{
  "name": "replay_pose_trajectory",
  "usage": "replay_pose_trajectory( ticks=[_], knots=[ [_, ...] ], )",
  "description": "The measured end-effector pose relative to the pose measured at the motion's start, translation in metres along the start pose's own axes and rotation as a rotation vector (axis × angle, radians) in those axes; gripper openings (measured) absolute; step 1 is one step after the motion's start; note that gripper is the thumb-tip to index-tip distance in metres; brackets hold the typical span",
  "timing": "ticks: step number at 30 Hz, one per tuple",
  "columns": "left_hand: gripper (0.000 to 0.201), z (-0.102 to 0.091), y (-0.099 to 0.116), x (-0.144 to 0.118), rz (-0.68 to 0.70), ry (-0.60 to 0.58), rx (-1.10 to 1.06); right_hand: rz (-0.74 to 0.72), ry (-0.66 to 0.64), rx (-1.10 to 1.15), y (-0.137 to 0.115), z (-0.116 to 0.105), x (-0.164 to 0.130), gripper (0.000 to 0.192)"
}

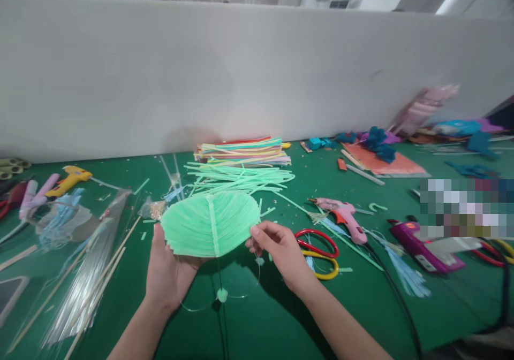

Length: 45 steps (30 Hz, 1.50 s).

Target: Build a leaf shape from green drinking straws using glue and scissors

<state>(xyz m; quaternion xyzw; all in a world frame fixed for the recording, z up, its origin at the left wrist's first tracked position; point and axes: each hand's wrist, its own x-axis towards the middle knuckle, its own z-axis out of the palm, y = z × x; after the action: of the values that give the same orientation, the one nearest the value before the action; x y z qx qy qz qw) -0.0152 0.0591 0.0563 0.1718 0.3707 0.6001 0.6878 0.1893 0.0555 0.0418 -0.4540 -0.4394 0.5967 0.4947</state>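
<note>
Green felt covers the tabletop, which runs up to a plain pale partition wall at the back. Near the middle, held just above the felt, is a light green leaf-shaped piece made of thin strips laid side by side with a rib down its centre. The left hand lies under the leaf's lower left part, palm up and fingers spread wide, carrying it from below. The right hand pinches the leaf's right tip between thumb and fingertips, the other fingers curled in. A thin clear thread loops beneath the leaf, with a small pale green scrap on it.

Behind the leaf lies a loose heap of pale green strips, and behind that a stack of many-coloured strips. To the right of the right hand, red and yellow scissors lie just beside the wrist, with a pink glue gun a little further back and a purple glue gun further right. To the left are a yellow glue gun and a bundle of clear sticks.
</note>
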Motion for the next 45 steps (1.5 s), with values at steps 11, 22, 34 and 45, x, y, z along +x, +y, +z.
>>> replay_pose_trajectory(
  ticks=[11,22,34,45],
  knots=[
    [0.048,0.003,-0.001,-0.001,0.014,0.117,0.046,-0.039,0.019,0.042,0.002,0.002,-0.001,0.035],
    [0.044,0.003,0.001,-0.001,0.040,0.167,-0.001,-0.036,-0.013,0.006,-0.002,0.005,-0.004,0.028],
    [0.050,0.003,0.000,-0.003,-0.003,0.106,0.015,0.091,-0.146,0.081,0.008,0.011,-0.006,0.030],
    [0.053,-0.002,0.007,-0.007,0.000,0.064,0.079,0.029,-0.015,0.140,0.006,0.010,-0.005,0.031]
  ],
)
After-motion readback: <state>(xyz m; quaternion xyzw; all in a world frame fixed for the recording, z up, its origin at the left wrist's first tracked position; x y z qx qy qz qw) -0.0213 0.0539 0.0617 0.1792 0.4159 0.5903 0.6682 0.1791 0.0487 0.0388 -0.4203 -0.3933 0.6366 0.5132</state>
